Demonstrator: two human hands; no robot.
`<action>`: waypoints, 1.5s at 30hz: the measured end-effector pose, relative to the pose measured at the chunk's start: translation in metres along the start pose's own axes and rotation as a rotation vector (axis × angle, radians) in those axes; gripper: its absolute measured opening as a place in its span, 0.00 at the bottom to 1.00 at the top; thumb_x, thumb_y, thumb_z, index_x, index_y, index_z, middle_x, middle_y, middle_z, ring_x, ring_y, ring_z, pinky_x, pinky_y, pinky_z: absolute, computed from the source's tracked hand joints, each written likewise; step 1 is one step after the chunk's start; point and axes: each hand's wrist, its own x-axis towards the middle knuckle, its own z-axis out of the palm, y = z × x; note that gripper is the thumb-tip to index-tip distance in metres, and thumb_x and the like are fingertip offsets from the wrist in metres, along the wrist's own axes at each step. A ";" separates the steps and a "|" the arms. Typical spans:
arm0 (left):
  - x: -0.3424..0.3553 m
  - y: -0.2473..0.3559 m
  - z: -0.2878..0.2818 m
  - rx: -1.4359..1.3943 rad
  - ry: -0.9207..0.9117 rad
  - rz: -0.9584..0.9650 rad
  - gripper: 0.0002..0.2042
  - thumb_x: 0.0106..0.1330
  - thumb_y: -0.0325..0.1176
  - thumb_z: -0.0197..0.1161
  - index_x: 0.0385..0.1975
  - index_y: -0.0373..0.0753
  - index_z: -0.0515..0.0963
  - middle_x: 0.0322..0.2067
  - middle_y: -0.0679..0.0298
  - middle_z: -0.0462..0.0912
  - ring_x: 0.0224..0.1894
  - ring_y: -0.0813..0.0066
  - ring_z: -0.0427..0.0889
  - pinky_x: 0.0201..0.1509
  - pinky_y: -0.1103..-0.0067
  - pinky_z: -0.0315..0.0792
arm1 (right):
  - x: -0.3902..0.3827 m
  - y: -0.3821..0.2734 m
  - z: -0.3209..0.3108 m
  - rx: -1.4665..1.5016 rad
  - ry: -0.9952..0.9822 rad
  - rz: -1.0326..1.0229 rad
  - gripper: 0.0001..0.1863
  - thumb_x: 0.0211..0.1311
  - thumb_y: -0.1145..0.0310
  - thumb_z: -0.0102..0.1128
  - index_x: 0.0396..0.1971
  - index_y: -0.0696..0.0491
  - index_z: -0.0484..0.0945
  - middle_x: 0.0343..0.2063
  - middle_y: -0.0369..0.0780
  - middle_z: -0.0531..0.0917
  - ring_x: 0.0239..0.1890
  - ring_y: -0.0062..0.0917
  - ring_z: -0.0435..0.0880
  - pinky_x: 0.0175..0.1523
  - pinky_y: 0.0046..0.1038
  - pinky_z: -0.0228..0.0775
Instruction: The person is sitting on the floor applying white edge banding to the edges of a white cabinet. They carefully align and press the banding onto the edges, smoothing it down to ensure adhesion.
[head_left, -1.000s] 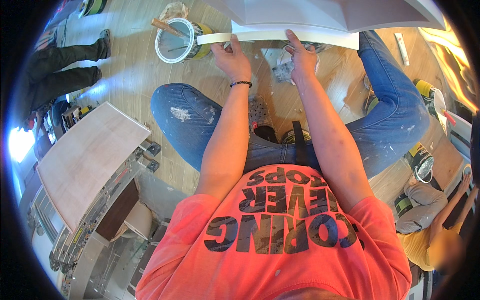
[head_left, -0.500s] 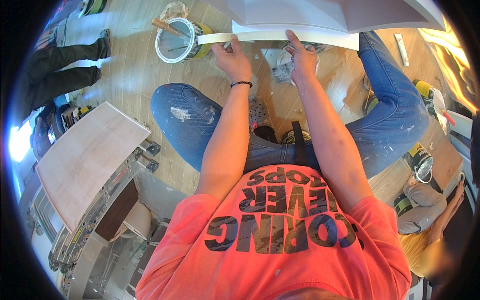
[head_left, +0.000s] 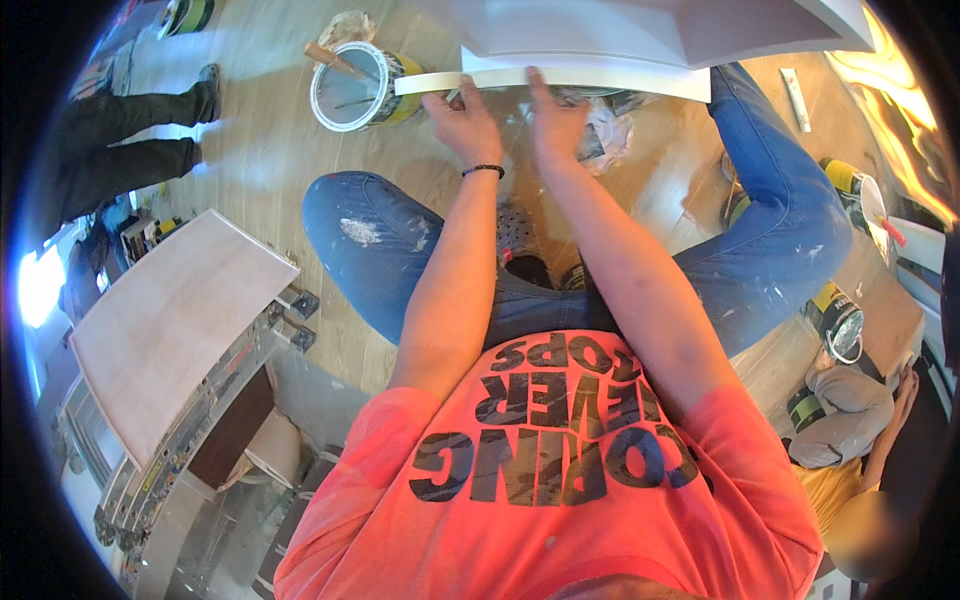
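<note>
A narrow white strip [head_left: 630, 82] runs along the near edge of a white panel structure [head_left: 590, 30] at the top. My left hand [head_left: 465, 125] grips the strip near its left end, fingers curled at it. My right hand [head_left: 555, 120], slightly blurred, is on the strip farther right, index finger lying up against it and the other fingers partly curled. Just left of the strip stands a bucket [head_left: 350, 88] of grey material with a wooden-handled tool in it. Crumpled whitish material [head_left: 605, 140] lies beneath the strip, behind my right hand.
My bent knees frame the work. Another person's dark-trousered legs [head_left: 150, 100] are at upper left; a seated person [head_left: 840, 420] is at lower right. A pale board [head_left: 180, 320] rests on a structure at left. Paint cans [head_left: 832, 325] stand at right, and a small white tube [head_left: 795, 100] lies on the floor.
My right hand has shifted left along the strip, closer to my left hand, uncovering more of the crumpled material. My left hand stays in place. The seated person's arm has moved slightly.
</note>
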 end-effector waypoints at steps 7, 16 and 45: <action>0.007 -0.005 0.002 -0.057 -0.054 -0.070 0.15 0.71 0.26 0.66 0.51 0.30 0.70 0.47 0.53 0.80 0.46 0.66 0.82 0.45 0.72 0.80 | 0.003 0.023 0.041 0.151 -0.145 0.037 0.45 0.45 0.55 0.87 0.54 0.67 0.69 0.45 0.47 0.84 0.44 0.29 0.83 0.50 0.31 0.77; 0.010 -0.015 0.002 -0.247 -0.043 -0.101 0.14 0.71 0.23 0.64 0.51 0.31 0.68 0.46 0.55 0.79 0.44 0.68 0.83 0.42 0.74 0.82 | 0.023 -0.006 -0.029 0.086 0.123 0.012 0.38 0.43 0.57 0.89 0.46 0.61 0.73 0.39 0.43 0.84 0.40 0.28 0.82 0.49 0.30 0.76; 0.040 -0.021 -0.002 -0.126 -0.036 -0.609 0.18 0.66 0.44 0.74 0.39 0.37 0.75 0.26 0.61 0.80 0.19 0.72 0.74 0.18 0.78 0.67 | 0.017 -0.061 -0.106 0.095 -0.370 0.366 0.34 0.61 0.43 0.72 0.59 0.50 0.76 0.48 0.40 0.83 0.32 0.21 0.79 0.36 0.25 0.66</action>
